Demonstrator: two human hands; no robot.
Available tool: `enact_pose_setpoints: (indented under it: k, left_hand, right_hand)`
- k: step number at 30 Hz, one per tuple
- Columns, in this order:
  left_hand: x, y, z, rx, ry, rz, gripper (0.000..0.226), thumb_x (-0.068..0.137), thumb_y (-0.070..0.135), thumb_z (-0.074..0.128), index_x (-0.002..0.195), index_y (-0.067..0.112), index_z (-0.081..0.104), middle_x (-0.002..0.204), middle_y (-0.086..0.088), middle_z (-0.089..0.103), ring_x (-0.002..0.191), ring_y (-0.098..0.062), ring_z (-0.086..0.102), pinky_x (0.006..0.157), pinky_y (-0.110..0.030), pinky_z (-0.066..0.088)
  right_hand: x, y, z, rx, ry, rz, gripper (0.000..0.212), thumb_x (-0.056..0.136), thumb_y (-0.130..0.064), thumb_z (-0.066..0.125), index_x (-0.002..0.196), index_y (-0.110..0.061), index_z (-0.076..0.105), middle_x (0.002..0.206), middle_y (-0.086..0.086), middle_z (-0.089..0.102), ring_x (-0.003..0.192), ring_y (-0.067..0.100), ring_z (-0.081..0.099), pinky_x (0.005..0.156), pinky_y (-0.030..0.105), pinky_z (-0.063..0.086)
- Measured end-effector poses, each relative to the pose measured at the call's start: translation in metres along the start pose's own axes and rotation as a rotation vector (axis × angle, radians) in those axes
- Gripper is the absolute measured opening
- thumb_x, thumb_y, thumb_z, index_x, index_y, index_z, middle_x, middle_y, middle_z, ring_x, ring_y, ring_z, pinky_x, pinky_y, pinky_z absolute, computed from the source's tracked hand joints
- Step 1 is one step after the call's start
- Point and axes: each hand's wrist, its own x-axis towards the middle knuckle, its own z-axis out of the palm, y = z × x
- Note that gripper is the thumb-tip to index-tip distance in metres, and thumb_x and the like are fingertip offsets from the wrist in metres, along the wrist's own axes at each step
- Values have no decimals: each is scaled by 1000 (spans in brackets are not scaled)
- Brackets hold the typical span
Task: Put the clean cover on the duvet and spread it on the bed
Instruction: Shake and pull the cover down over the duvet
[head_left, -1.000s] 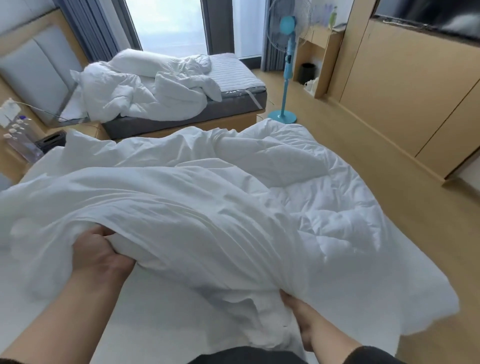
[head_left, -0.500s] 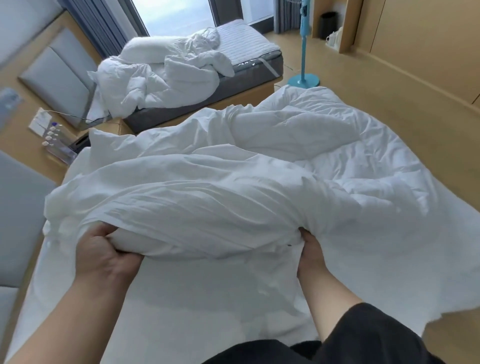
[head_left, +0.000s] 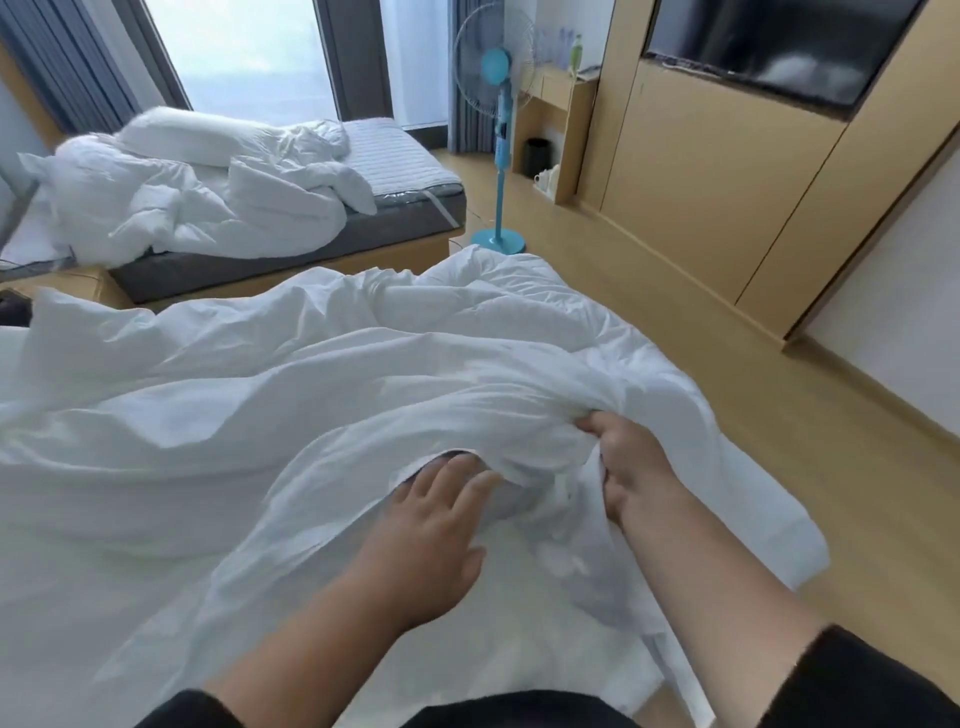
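Released since the earlier frame, the left hand (head_left: 431, 525) is spread, reaching into the cover (head_left: 322, 447); its bunched edge is pinched by the right hand (head_left: 631, 467). Lying mid-frame on the bed (head_left: 467, 639), the duvet (head_left: 519, 306) is judged soft, bulky, best gripped at corners.

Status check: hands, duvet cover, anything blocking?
Right hand grips the bunched cover. Left hand open, reaching for its opening. Duvet heaped, unspread. Nothing blocking.

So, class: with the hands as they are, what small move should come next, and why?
Probably slide the open left hand into the gap in the cover that the right hand holds bunched and lifted; its straight fingers already point into that opening.
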Motion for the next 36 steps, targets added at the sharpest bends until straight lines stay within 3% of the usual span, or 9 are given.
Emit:
enact_pose_setpoints:
  k: [3, 6, 10, 13, 16, 21, 26, 31, 36]
  left_hand:
    - [34, 17, 4, 103, 149, 154, 58, 66, 24, 82, 122, 14, 67, 119, -7, 64, 107, -34, 62, 95, -45, 52]
    - [46, 15, 22, 227, -36, 1, 98, 52, 43, 92, 139, 14, 58, 137, -12, 58, 121, -42, 58, 102, -58, 48]
    - [71, 3, 38, 156, -128, -235, 79, 83, 34, 64, 154, 26, 29, 150, -10, 38, 136, -38, 38, 114, -47, 33]
    - [100, -6, 35, 71, -138, -352, 31, 84, 29, 54, 111, 25, 41, 110, -6, 60, 105, -33, 59, 78, -37, 43]
    - [114, -16, 31, 44, -252, -371, 6, 87, 26, 47, 91, 24, 43, 97, -3, 64, 93, -32, 63, 69, -34, 42]
    - [133, -17, 11, 60, -231, -311, 16, 84, 24, 51, 70, 24, 43, 77, 7, 52, 80, -27, 53, 70, -31, 42]
    - [172, -9, -41, 153, -154, -331, 20, 81, 20, 56, 65, 22, 45, 69, 5, 54, 67, -22, 54, 60, -30, 44]
    - [194, 3, -82, 220, -96, -405, 17, 76, 12, 61, 66, 23, 53, 67, 0, 56, 62, -17, 49, 51, -25, 32]
    - [205, 12, -89, 268, -93, -446, 16, 72, 7, 57, 67, 22, 52, 74, -2, 56, 65, -16, 45, 52, -26, 28]
  right_hand:
    - [-9, -2, 12, -47, -64, 43, 34, 88, -3, 55, 119, 6, 66, 108, 29, 72, 95, 46, 72, 83, 67, 56]
    - [-11, -3, 16, -24, -74, 99, 32, 91, -5, 54, 118, 6, 66, 105, 28, 73, 91, 44, 74, 76, 58, 61]
    - [-6, -5, 13, -10, -93, 174, 27, 93, -6, 53, 111, 4, 70, 101, 27, 74, 86, 43, 74, 66, 51, 62]
    - [6, -12, -1, -59, -94, 197, 23, 92, -3, 54, 107, 4, 71, 101, 27, 74, 82, 41, 75, 63, 50, 62]
    - [22, -15, -21, -186, -145, 203, 17, 89, -4, 65, 102, 4, 71, 91, 21, 77, 76, 36, 76, 56, 42, 60]
    - [60, -31, -66, -506, -278, 65, 53, 69, -35, 92, 112, -11, 72, 100, 2, 79, 91, 23, 77, 75, 38, 62]
    - [88, -59, -132, -414, -274, 6, 64, 68, -46, 93, 118, -10, 74, 115, 8, 76, 105, 29, 73, 90, 47, 60]
    - [69, 88, -149, -150, -156, 259, 56, 68, -32, 86, 107, 5, 70, 91, 14, 78, 80, 24, 77, 62, 30, 60]
    - [35, 196, -90, -109, -466, 677, 61, 73, -39, 89, 116, 1, 74, 129, 20, 67, 117, 32, 67, 98, 38, 55]
